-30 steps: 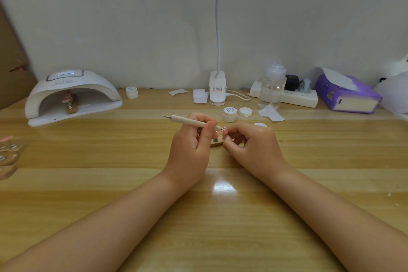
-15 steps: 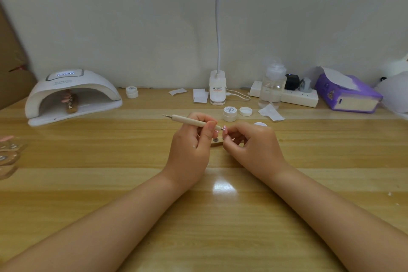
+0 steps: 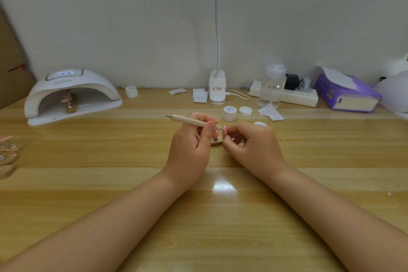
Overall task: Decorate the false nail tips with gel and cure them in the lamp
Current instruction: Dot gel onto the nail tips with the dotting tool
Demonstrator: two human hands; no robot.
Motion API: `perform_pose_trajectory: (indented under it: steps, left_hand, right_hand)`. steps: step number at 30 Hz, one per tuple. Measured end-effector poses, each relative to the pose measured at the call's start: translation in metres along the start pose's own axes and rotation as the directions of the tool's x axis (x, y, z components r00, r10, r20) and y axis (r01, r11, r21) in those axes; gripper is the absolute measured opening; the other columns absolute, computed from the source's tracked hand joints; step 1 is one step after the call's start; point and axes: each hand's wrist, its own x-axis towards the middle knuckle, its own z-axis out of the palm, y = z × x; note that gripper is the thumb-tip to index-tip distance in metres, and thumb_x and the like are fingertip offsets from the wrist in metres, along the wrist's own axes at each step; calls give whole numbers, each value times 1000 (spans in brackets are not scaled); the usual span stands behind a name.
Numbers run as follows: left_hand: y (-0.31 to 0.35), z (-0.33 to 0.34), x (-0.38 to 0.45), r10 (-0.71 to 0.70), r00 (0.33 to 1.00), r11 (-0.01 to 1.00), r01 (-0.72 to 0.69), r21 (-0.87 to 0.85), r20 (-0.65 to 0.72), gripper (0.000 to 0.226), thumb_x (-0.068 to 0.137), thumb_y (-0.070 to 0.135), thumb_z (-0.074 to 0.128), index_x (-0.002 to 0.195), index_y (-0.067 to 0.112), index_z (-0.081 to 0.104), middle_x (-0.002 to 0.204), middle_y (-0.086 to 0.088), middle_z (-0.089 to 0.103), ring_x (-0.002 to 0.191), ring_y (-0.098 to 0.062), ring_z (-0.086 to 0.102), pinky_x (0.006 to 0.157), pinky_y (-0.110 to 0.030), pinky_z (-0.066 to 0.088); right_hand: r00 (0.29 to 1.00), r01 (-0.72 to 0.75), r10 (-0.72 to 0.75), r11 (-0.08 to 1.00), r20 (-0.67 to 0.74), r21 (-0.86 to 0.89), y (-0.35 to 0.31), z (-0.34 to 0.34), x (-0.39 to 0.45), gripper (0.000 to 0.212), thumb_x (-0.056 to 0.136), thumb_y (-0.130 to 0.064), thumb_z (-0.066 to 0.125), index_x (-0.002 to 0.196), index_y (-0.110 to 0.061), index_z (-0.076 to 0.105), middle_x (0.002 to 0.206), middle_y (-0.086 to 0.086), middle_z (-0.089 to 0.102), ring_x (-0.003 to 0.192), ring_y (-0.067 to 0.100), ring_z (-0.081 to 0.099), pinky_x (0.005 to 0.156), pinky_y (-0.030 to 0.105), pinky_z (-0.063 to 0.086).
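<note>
Nail tip [image 3: 223,127] is pinched at the fingertips of the right hand [image 3: 254,146], just above a small wooden stand [image 3: 217,143] on the table [image 3: 110,161], centre of view; dotting tool [image 3: 192,120] is gripped pen-fashion in the curled fingers of the left hand [image 3: 189,148], working point touching the tip, back end aimed toward 10 o'clock. Risks judged: wet gel may be smeared if either hand wavers, since the tip is so small; the tip may be dropped if the pinch slackens. Both wrists lie low to the table, forearms converging. Open gel pot [image 3: 229,113] and its lid [image 3: 245,111] stand at 1 o'clock; curing lamp [image 3: 70,95], a loaded holder inside, at 10 o'clock.
</note>
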Motion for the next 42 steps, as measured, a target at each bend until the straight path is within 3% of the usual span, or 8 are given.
perform_pose_trajectory:
  steps: [12, 18, 29, 34, 39, 42]
  left_hand:
    - [0, 0, 0, 4, 1000, 1000, -4, 0, 1, 11, 92, 27, 49, 84, 35, 51, 74, 16, 65, 67, -2, 60, 61, -10, 44]
    - [-1, 0, 0, 5, 1000, 1000, -5, -2, -3, 11, 92, 28, 48, 85, 35, 51, 76, 13, 65, 66, -4, 60, 60, -11, 43]
    - [-2, 0, 0, -4, 1000, 1000, 4, -2, 1, 10, 92, 29, 48, 84, 35, 51, 76, 14, 65, 66, -5, 60, 60, -15, 46]
    - [-2, 0, 0, 4, 1000, 1000, -4, 10, -3, 11, 92, 28, 48, 85, 35, 51, 80, 9, 65, 66, -5, 60, 60, -16, 45]
    - [-2, 0, 0, 8, 1000, 1000, -8, 10, 8, 12, 92, 27, 48, 84, 35, 51, 76, 15, 65, 67, -2, 60, 61, -11, 44]
    - [-2, 0, 0, 7, 1000, 1000, -7, 8, 4, 11, 93, 28, 48, 85, 35, 51, 79, 8, 65, 66, -7, 60, 60, -18, 46]
  right_hand:
    - [1000, 1, -1, 1000, 9, -5, -1, -1, 0, 5, 78, -12, 69, 80, -12, 74, 68, -6, 69, 59, 8, 61, 60, 26, 50]
    - [1000, 1, -1, 1000, 14, -3, 0, 0, 1, 5, 79, -12, 69, 81, -12, 74, 68, -6, 69, 59, 8, 61, 61, 27, 50]
    - [1000, 0, 0, 1000, 14, -16, 0, 0, 0, 5, 79, -12, 70, 80, -12, 74, 68, -6, 69, 57, 4, 59, 59, 17, 47]
    - [1000, 5, -5, 1000, 18, -8, -1, -1, 0, 5, 79, -12, 69, 81, -12, 74, 69, -6, 69, 59, 6, 60, 60, 22, 49]
    - [1000, 1, -1, 1000, 22, 1, -1, -1, 0, 6, 79, -12, 69, 81, -12, 74, 70, -5, 70, 60, 8, 62, 62, 28, 51]
    - [1000, 4, -4, 1000, 24, 1, -1, -1, 0, 6, 79, -12, 69, 82, -12, 74, 70, -5, 70, 61, 9, 62, 62, 29, 52]
